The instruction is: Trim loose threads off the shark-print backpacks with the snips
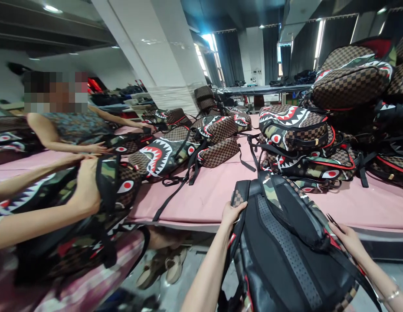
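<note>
A white pillar (162,56) is rising behind a long pink-covered table (208,199), and dark curtains (232,56) are hanging by the far windows. A black-backed backpack (294,255) is hanging at the near edge, back panel up, lower part out over the floor. My guess at risks: with its weight lying beyond the edge, it could be slipping down if the grip loosens. The pointed snips (334,222), so close to its side, could be nicking fabric or a finger if the bag swings. The loose webbing (349,264) could be snagging the right wrist or its bracelet (390,295). The stacked bags (294,130) beyond could be toppling if knocked, being soft and uneven. Now hands. The left hand (232,214) is closing round the upper shoulder strap (240,195), thumb lying over its checked patch. The right hand (349,240) is curling, partly closed, around the snips at the bag's other side, tips pointing up and away; whether its fingers are also pinching the bag, I can't tell. To the left, a co-worker's hand (87,184) is pressing at another bag (123,184).
</note>
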The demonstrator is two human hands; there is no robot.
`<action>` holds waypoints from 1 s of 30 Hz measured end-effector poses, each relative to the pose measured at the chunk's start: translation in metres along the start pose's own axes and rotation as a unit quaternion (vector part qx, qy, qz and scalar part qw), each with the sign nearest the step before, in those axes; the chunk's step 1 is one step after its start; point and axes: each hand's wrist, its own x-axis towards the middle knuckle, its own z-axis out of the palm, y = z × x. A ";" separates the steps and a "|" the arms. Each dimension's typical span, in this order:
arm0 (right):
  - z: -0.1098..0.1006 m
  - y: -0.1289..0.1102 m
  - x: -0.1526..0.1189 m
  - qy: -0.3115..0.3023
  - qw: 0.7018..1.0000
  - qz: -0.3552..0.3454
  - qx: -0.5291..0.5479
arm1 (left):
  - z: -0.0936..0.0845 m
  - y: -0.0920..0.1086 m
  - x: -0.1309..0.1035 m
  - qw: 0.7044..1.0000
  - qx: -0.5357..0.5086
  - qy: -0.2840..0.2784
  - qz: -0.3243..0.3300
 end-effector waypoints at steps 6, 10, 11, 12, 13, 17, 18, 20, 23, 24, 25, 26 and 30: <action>0.000 -0.025 -0.034 0.021 0.995 -0.009 0.094 | -0.036 0.051 -0.031 0.993 -0.042 0.033 0.104; 0.005 -0.040 -0.026 0.068 0.976 0.012 0.207 | -0.057 0.104 -0.048 0.957 -0.052 0.090 0.270; 0.008 -0.044 -0.021 0.072 0.967 0.014 0.246 | -0.060 0.114 -0.050 0.947 -0.036 0.113 0.299; 0.011 -0.050 -0.016 0.075 0.956 0.008 0.284 | -0.062 0.122 -0.053 0.935 -0.016 0.131 0.329; 0.014 -0.057 -0.011 0.078 0.945 -0.005 0.319 | -0.063 0.128 -0.055 0.921 0.004 0.145 0.361; 0.020 -0.100 -0.011 0.146 0.900 -0.113 0.395 | -0.057 0.136 -0.075 0.841 0.102 0.151 0.509; 0.019 -0.113 -0.016 0.177 0.889 -0.146 0.395 | -0.053 0.136 -0.083 0.821 0.129 0.145 0.537; 0.013 -0.140 -0.030 0.244 0.870 -0.202 0.377 | -0.046 0.136 -0.100 0.786 0.171 0.144 0.576; 0.001 -0.177 -0.053 0.283 0.878 -0.277 0.268 | -0.037 0.138 -0.124 0.742 0.195 0.199 0.610; -0.003 -0.189 -0.060 0.269 0.888 -0.304 0.214 | -0.036 0.140 -0.130 0.731 0.194 0.218 0.617; -0.006 -0.200 -0.067 0.246 0.898 -0.328 0.161 | -0.035 0.143 -0.135 0.727 0.188 0.229 0.620; -0.008 -0.210 -0.073 0.219 0.903 -0.351 0.117 | -0.035 0.145 -0.138 0.731 0.180 0.230 0.616; -0.007 -0.249 -0.090 0.152 0.894 -0.422 -0.002 | -0.038 0.156 -0.143 0.753 0.178 0.216 0.596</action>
